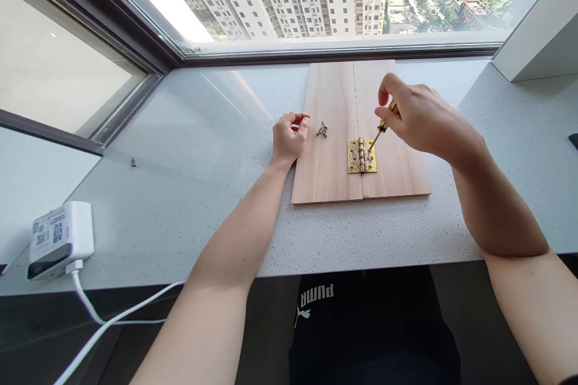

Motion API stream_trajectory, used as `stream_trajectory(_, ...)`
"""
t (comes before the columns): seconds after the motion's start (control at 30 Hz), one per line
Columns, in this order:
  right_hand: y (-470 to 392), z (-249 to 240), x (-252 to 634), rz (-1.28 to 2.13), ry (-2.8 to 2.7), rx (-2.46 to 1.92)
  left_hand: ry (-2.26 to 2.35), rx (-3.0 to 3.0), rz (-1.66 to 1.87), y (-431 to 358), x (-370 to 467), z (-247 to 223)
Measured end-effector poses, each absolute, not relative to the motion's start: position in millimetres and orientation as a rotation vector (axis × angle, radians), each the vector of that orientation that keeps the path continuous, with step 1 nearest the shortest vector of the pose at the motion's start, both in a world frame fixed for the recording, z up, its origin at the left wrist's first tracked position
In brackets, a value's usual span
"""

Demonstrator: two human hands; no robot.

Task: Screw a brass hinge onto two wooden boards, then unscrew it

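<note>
My right hand [419,117] is closed around the yellow-and-black handle of a screwdriver [382,127]. The screwdriver slants down to the left, its tip at the right leaf of a brass-coloured hinge [354,159]. That hinge lies open across the seam between a left wooden board [325,177] and a right wooden board [400,174], which lie side by side. Curled fingers of my left hand [289,135] rest against the left board's outer edge, with nothing visible in them. Several screws [323,130] lie loose on the left board, just right of that hand.
The boards lie on a pale speckled windowsill counter [217,192], their far ends near the window frame [289,59]. At left stands a white boxy device [81,231] with a white cable [108,322]. A white box-like panel [537,36] stands at far right.
</note>
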State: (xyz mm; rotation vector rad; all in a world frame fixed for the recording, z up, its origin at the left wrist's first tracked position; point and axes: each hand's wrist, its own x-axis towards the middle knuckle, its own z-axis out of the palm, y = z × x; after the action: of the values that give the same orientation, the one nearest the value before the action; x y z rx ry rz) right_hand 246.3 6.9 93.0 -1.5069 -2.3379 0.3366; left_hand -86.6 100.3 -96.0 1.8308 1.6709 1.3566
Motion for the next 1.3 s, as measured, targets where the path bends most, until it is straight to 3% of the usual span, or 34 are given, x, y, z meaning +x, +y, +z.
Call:
stream_trajectory(0.23,6.1,86.4,254.3,0.321,-2.409,-1.408,1.669,1.844,1.361,100.8,-86.8,-97.3)
stream_trajectory(0.47,11.7,85.2,239.4,0.157,-2.204,-1.732,1.666,1.868,1.362,103.8,-89.5,-101.4)
stream_trajectory(0.7,7.9,90.6,252.5,0.271,-2.363,-1.533,1.663,1.862,1.373,105.3,-89.9,-103.1)
stream_trajectory(1.13,12.7,90.8,252.6,0.256,-2.219,-1.770,1.646,1.886,1.375,104.0,-92.3,-102.7)
stream_trajectory(1.3,8.1,96.8,254.2,0.349,-2.359,-1.617,1.642,1.873,1.374,103.6,-91.5,-102.2)
